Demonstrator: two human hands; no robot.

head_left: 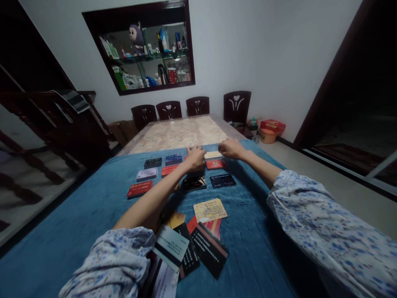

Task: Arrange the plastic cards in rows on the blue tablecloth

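Observation:
Bank-like cards lie in small stacks, set in rows on a blue cloth (248, 198). My left hand (196, 158) reaches over the back rows, fingers bent downward; what lies under them is mostly hidden. Just right of it is a cream card (213, 155). My right hand (231, 148) is closed at that card's right end, its fingertips partly hidden. Nearer me are a red card stack (216, 164), a dark blue card (222, 181) and a black patterned card (194, 183). Left of my left hand sit a blue stack (173, 159) and a black stack (153, 162).
Loose cards overlap close to me, including a yellow card (211, 210), a black card (209, 249) and a silver card (171, 246). A red card stack (139, 189) is at the left. Dark chairs (237, 106) stand beyond the marble-patterned table (186, 130).

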